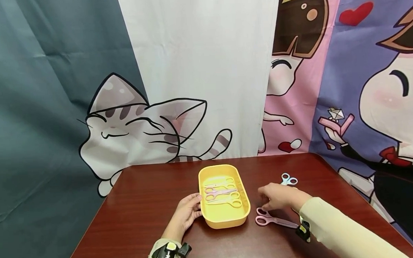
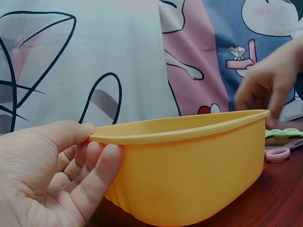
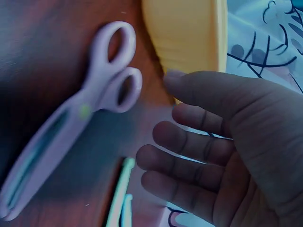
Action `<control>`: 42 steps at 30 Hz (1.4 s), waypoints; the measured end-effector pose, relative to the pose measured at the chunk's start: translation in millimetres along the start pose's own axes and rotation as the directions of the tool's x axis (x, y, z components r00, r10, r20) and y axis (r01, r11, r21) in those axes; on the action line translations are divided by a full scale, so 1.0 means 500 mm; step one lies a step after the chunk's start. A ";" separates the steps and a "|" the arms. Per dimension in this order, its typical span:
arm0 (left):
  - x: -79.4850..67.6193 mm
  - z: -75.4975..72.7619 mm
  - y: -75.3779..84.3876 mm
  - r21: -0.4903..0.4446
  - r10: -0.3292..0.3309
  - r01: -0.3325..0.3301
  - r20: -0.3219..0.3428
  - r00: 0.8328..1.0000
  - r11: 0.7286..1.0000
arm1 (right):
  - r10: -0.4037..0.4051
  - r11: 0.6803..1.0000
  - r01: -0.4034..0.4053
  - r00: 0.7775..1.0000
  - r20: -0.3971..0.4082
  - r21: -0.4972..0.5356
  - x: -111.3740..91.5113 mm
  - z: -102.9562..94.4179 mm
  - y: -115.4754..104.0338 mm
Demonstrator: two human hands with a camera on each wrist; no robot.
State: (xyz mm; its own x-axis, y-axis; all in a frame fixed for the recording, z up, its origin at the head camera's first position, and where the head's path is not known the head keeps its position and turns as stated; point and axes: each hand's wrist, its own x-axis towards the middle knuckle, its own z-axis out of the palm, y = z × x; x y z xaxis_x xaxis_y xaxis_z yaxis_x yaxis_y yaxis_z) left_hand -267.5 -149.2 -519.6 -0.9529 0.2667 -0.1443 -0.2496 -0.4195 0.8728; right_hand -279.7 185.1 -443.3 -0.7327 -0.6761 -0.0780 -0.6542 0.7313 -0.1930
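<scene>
My left hand (image 1: 185, 214) pinches the left rim of a yellow plastic bin (image 1: 226, 223), thumb above and fingers below, as the left wrist view shows. Inside the bin lie a pair of pink scissors (image 1: 210, 193) and two yellow pairs, one nearer (image 1: 235, 202) and one farther. To the right of the bin, my right hand (image 1: 280, 196) hovers over the table with fingers loosely bent and nothing in them. Just beneath it lie pink scissors (image 3: 90, 104), handles toward the bin. In the right wrist view the thumb appears close to the bin's wall; contact cannot be told.
Blue-handled scissors (image 1: 289, 179) lie beyond the right hand. Green scissors (image 2: 284, 133) show beside the pink pair, partly hidden by the right arm in the head view. The dark red table (image 1: 134, 222) ends at a printed curtain (image 1: 204, 68).
</scene>
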 end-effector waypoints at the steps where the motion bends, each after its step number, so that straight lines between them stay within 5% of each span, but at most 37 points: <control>1: -0.001 0.001 0.001 0.003 -0.001 0.001 0.003 1.000 1.000 | -0.003 1.000 0.002 1.000 0.008 0.008 -0.007 0.005 0.001; 10: 0.011 -0.008 -0.009 -0.012 0.013 -0.013 -0.006 1.000 1.000 | 0.039 0.998 -0.038 0.999 0.029 -0.051 -0.053 0.034 -0.016; 20: 0.016 -0.003 -0.003 -0.008 0.027 -0.028 -0.021 0.999 1.000 | 0.123 0.980 -0.121 0.992 0.003 -0.156 -0.051 0.049 -0.020; 27: 0.010 -0.006 -0.013 -0.013 0.017 -0.017 -0.015 1.000 1.000 | 0.105 0.987 -0.100 0.994 0.028 -0.126 -0.050 0.054 -0.021; 37: 0.006 -0.001 -0.002 -0.003 0.010 -0.010 -0.013 1.000 1.000 | 0.018 0.997 -0.015 0.999 0.039 -0.080 -0.023 -0.001 -0.009; 42: -0.002 0.003 0.001 0.007 0.000 0.000 0.010 1.000 1.000 | 0.068 0.994 -0.062 0.996 0.054 -0.093 -0.017 -0.043 -0.012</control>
State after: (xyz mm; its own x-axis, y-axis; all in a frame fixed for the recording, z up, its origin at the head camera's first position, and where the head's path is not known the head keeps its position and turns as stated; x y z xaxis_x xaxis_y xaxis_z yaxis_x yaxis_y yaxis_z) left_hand -266.6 -148.7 -518.2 -0.9511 0.2752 -0.1402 -0.2487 -0.4131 0.8761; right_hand -273.7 188.3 -420.5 -0.7640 -0.6290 -0.1439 -0.6218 0.7773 -0.0962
